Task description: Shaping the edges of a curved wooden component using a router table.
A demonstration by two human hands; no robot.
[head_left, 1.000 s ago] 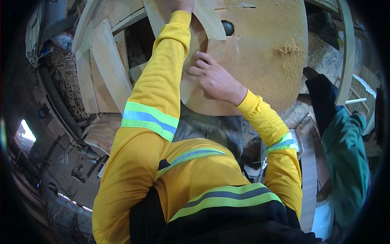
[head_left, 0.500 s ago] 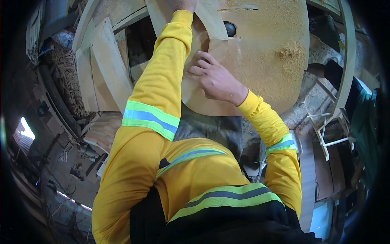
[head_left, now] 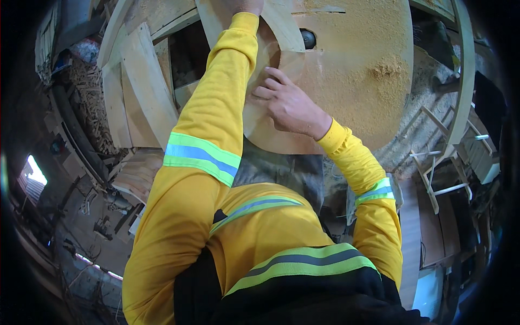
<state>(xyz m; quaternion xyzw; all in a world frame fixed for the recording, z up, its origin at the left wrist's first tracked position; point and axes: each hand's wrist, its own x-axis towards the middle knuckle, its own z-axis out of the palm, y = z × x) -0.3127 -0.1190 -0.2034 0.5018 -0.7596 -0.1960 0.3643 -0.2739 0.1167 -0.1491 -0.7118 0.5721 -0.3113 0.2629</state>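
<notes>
My left hand (head_left: 245,5) reaches to the top edge of the picture beside a pale curved wooden strip (head_left: 290,33). Most of it is cut off there and its fingers are out of sight. My right hand (head_left: 295,105) rests palm down on the rounded brown board (head_left: 352,92), just below the lower end of the strip. Its fingers are loosely bent and apart, with nothing seen between them. A thin brown sheet or panel (head_left: 262,122) with a dark curved edge lies under and beside this hand. My left forearm covers part of the wood there.
Sawdust (head_left: 387,69) is heaped on the board's right half. A dark round part (head_left: 307,39) shows in an opening through the board. Pale planks (head_left: 149,76) lie at the left, near wood scraps (head_left: 92,105). A pale wooden frame (head_left: 439,179) stands at the right.
My hands stay in almost the same place. At the far right, a person in dark clothes with a green part has moved, uncovering more of the pale wooden pieces.
</notes>
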